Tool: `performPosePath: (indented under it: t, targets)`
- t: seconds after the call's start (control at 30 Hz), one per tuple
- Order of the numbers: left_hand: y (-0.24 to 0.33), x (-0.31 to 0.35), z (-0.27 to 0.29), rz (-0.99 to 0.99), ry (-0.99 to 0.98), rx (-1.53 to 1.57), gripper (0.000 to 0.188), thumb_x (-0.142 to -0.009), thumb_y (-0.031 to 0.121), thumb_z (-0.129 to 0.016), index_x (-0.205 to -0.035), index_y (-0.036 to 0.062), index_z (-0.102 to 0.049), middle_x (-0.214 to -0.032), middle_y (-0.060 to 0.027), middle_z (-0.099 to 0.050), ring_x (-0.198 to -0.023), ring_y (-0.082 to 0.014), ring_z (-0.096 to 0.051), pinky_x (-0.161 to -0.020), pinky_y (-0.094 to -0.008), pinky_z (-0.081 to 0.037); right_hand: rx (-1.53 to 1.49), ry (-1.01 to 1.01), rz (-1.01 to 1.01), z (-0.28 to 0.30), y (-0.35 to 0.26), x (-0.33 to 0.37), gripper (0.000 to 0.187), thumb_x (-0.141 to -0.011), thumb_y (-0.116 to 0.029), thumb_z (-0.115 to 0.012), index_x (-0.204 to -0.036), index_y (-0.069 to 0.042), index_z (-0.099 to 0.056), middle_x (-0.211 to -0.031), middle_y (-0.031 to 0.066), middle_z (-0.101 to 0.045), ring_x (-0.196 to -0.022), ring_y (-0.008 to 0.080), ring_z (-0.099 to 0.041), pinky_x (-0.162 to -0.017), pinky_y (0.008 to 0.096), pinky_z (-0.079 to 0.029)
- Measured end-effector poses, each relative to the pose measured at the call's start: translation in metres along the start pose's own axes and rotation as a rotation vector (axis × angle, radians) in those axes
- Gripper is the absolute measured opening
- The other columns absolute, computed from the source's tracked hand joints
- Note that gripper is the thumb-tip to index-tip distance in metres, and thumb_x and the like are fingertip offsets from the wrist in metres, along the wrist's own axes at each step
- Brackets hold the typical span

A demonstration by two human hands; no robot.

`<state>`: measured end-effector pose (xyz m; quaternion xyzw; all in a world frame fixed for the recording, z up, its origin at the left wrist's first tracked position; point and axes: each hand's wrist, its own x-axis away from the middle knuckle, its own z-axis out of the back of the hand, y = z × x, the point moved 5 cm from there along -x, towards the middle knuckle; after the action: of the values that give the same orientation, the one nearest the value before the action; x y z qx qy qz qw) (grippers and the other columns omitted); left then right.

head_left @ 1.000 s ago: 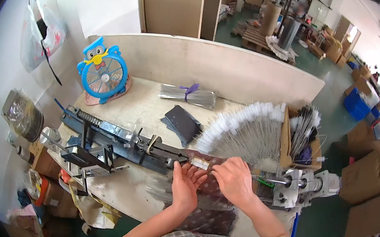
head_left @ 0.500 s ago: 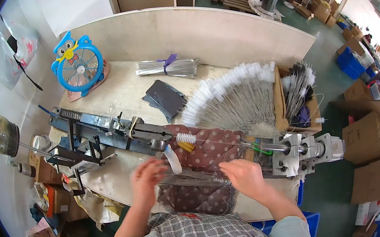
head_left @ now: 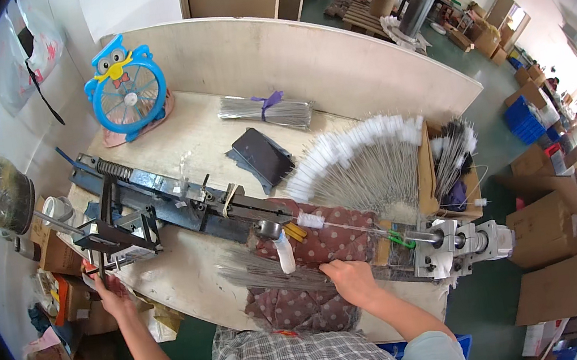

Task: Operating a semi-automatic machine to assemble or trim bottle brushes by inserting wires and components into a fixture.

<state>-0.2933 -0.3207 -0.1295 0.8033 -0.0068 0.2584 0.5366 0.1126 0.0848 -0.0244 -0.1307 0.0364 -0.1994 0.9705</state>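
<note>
My left hand (head_left: 110, 292) is at the lever (head_left: 101, 264) of the black metal frame, fingers curled round its lower end beside a red part. My right hand (head_left: 351, 281) lies at the right end of a bundle of thin wires (head_left: 283, 274). Its fingers are pinched on the wire ends; how many they hold I cannot make out. A white-bristled brush (head_left: 311, 221) sits between the long dark machine (head_left: 183, 207) and the metal spindle (head_left: 423, 236), its wire stretching towards the spindle. Under the wires lies a brown polka-dot cloth (head_left: 343, 235).
Finished white brushes (head_left: 364, 148) fan out behind the cloth, next to a cardboard box (head_left: 425, 173) of more brushes. A tied wire bundle (head_left: 279, 112), dark flat pads (head_left: 261, 158) and a blue fan (head_left: 129, 92) stand farther back. A white-wrapped handle (head_left: 284, 253) juts towards me.
My left hand has moved left and down from above the wires to the frame's lever. My right hand has lowered slightly to the wire ends. The view has shifted a little.
</note>
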Motion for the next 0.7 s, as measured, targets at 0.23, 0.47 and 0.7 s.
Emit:
performPosePath:
  t: [0.23,0.47,0.7]
  targets:
    - [-0.089,0.135,-0.059,0.452,-0.374,0.185,0.015,-0.091,0.024,-0.054,-0.096,0.0104,-0.06,-0.09,-0.0025,-0.065,-0.089,-0.0167,-0.063,-0.08,-0.0347,-0.052,0.039,-0.064,0.008,0.004,-0.003,-0.001,0.021,-0.076,-0.008,-0.062,-0.096,-0.011,-0.066,-0.082,0.0042,-0.062,-0.071,0.0235,-0.065,-0.059,0.0342,-0.052]
    - [-0.097,0.317,-0.183,0.46,-0.96,-0.287,0.037,-0.085,0.017,-0.06,-0.119,0.0051,-0.047,-0.109,-0.0086,-0.059,-0.097,-0.0182,-0.058,-0.086,-0.0337,-0.047,-0.126,0.088,-0.027,0.013,0.004,0.013,0.023,-0.075,-0.006,-0.06,-0.097,-0.009,-0.063,-0.084,0.0061,-0.059,-0.072,0.0235,-0.064,-0.06,0.0352,-0.052]
    - [-0.059,0.41,-0.229,1.146,-1.069,0.041,0.027,-0.09,0.028,-0.056,-0.101,0.0033,-0.057,-0.075,-0.0018,-0.054,-0.057,-0.0157,-0.05,-0.064,-0.031,-0.046,-0.093,0.041,0.005,0.0,0.005,0.013,0.023,-0.074,-0.002,-0.056,-0.097,-0.008,-0.059,-0.082,0.008,-0.056,-0.073,0.0241,-0.062,-0.059,0.0362,-0.05]
